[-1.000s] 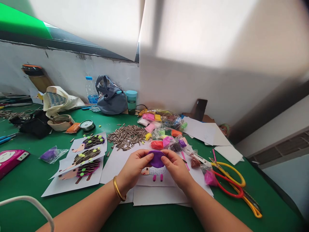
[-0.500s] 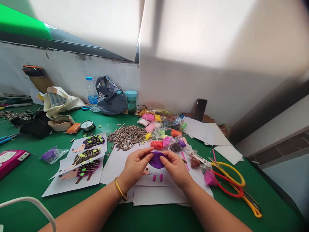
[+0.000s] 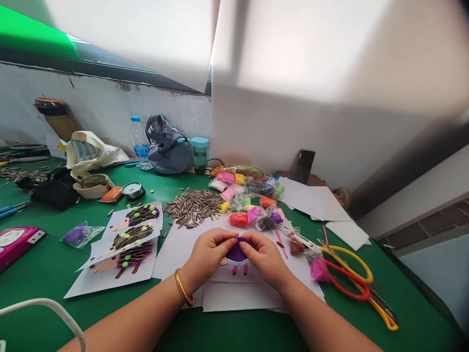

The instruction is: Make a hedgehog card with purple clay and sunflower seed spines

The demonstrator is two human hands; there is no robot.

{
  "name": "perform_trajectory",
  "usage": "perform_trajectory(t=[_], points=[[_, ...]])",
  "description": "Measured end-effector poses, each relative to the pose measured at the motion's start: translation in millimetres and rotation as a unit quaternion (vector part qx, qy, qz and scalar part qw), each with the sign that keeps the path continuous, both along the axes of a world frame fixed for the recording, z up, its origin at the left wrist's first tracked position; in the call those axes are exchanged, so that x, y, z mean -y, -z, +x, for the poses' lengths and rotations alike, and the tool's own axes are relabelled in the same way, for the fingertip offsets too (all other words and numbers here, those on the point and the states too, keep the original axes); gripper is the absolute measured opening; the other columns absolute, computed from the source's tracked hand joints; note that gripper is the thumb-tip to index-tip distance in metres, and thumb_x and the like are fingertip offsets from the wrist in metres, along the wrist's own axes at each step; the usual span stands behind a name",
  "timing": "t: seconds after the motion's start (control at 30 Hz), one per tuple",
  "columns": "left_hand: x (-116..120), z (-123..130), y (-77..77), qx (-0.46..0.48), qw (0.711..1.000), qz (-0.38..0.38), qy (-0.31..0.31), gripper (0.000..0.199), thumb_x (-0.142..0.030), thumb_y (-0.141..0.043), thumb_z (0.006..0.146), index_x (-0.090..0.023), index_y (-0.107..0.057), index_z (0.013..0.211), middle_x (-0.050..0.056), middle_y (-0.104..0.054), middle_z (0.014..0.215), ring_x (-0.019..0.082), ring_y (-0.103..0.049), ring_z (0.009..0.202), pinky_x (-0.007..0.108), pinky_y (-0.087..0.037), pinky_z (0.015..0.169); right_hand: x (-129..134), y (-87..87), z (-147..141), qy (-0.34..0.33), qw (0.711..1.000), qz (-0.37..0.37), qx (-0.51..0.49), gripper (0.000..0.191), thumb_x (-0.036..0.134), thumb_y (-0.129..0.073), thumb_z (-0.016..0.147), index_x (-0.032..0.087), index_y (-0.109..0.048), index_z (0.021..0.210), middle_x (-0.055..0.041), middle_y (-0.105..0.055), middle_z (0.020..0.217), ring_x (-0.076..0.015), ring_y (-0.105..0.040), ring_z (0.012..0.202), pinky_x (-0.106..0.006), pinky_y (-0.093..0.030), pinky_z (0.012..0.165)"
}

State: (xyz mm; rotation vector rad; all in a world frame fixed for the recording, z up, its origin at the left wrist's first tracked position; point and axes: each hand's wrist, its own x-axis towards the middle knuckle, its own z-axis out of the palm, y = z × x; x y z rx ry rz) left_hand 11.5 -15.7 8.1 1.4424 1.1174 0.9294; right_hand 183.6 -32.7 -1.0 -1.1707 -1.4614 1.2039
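Over the smooth green tabletop (image 3: 120, 322), a thin, rounded disc of soft purple clay (image 3: 236, 252) was pinched between the thumbs and fingers of the left hand (image 3: 207, 254) and the right hand (image 3: 266, 254). It was held over a white paper sheet (image 3: 220, 276); together, disc and fingers hid most of a scalloped, pink-legged animal picture (image 3: 240, 263). Beyond lay a loose heap of striped, pointed seeds (image 3: 192, 208) beside crinkly clear packets of coloured clay (image 3: 238, 220). Bristly, seed-spined hedgehog pictures (image 3: 134, 257) rested leftward; scissors with looped yellow and red handles (image 3: 349, 249) lay rightward.
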Motion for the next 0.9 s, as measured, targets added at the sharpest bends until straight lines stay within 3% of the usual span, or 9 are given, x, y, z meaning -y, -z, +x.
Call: perform_trajectory(t=[0.1,0.17,0.27,0.4,0.57,0.7,0.83,0.9], points=[[0.8,-0.3,-1.6,-0.004,1.0,0.026,-0.004,0.032,-0.033,-0.065,0.079,-0.022,-0.07,0.109,0.006,-0.07,0.097,0.019,-0.067,0.079,0.021,-0.055,0.05,0.1,-3.8,-0.6,0.003,1.0,0.006,0.024,0.017,0.032,-0.059,0.083,0.018,-0.066,0.09,-0.0029,-0.067,0.084,-0.0171,-0.061,0.078,-0.029,-0.049,0.072],[1.3,-0.8,-2.4,-0.013,0.999,0.039,0.001,0.029,-0.035,-0.065,0.079,-0.022,-0.071,0.105,0.006,-0.069,0.096,0.02,-0.067,0.083,0.022,-0.057,0.052,0.3,-5.3,-0.6,0.002,0.999,0.014,0.047,0.017,0.031,-0.058,0.083,0.018,-0.066,0.09,-0.0031,-0.068,0.085,-0.0175,-0.061,0.08,-0.029,-0.049,0.073],[1.5,-1.5,-2.5,-0.015,1.0,0.006,-0.006,0.026,-0.04,-0.064,0.079,-0.02,-0.072,0.093,0.007,-0.066,0.097,0.023,-0.067,0.084,0.023,-0.056,0.045,0.9,-5.0,0.2,0.009,0.997,0.028,0.068,0.018,0.029,-0.059,0.082,0.019,-0.066,0.095,-0.0033,-0.068,0.089,-0.0179,-0.061,0.082,-0.03,-0.049,0.074],[0.8,-1.7,-3.2,-0.001,1.0,-0.002,-0.012,0.033,-0.041,-0.065,0.078,-0.021,-0.071,0.103,0.008,-0.066,0.102,0.024,-0.066,0.087,0.022,-0.055,0.044,1.3,-3.6,1.1,0.032,0.996,0.04,0.079,0.015,0.029,-0.058,0.082,0.019,-0.065,0.091,-0.0024,-0.066,0.084,-0.0167,-0.059,0.077,-0.029,-0.048,0.071],[1.3,-0.7,-7.1,-0.009,1.0,-0.016,-0.001,0.028,-0.042,-0.064,0.078,-0.02,-0.073,0.092,0.008,-0.066,0.098,0.024,-0.066,0.088,0.02,-0.054,0.045,2.7,-5.6,-0.1,0.017,0.996,0.048,0.079,0.016,0.027,-0.059,0.081,0.019,-0.066,0.093,-0.0019,-0.067,0.085,-0.016,-0.06,0.077,-0.028,-0.048,0.072],[3.2,-0.9,-8.1,0.01,0.999,-0.047,-0.009,0.04,-0.045,-0.062,0.081,-0.024,-0.066,0.115,0.007,-0.065,0.105,0.024,-0.066,0.088,0.024,-0.055,0.047,3.0,-7.5,0.2,0.02,0.995,0.047,0.082,0.016,0.029,-0.059,0.082,0.018,-0.066,0.091,-0.0017,-0.066,0.082,-0.0158,-0.059,0.074,-0.028,-0.047,0.069],[4.3,-1.6,-7.6,-0.016,0.994,0.102,0.028,0.03,-0.035,-0.059,0.086,-0.025,-0.07,0.111,0.006,-0.067,0.101,0.02,-0.063,0.092,0.031,-0.056,0.076,4.2,-9.3,-1.1,0.017,0.995,0.034,0.093,0.016,0.03,-0.056,0.083,0.018,-0.066,0.087,-0.0023,-0.067,0.08,-0.017,-0.059,0.074,-0.028,-0.047,0.068],[3.9,-2.1,-7.1,-0.042,0.985,0.165,0.041,0.023,-0.032,-0.059,0.087,-0.025,-0.074,0.103,0.006,-0.066,0.095,0.018,-0.062,0.089,0.031,-0.052,0.082,5.5,-10.5,-2.6,0.01,0.995,0.034,0.096,0.017,0.031,-0.056,0.083,0.019,-0.067,0.087,-0.0021,-0.067,0.08,-0.017,-0.059,0.074,-0.028,-0.047,0.068]])
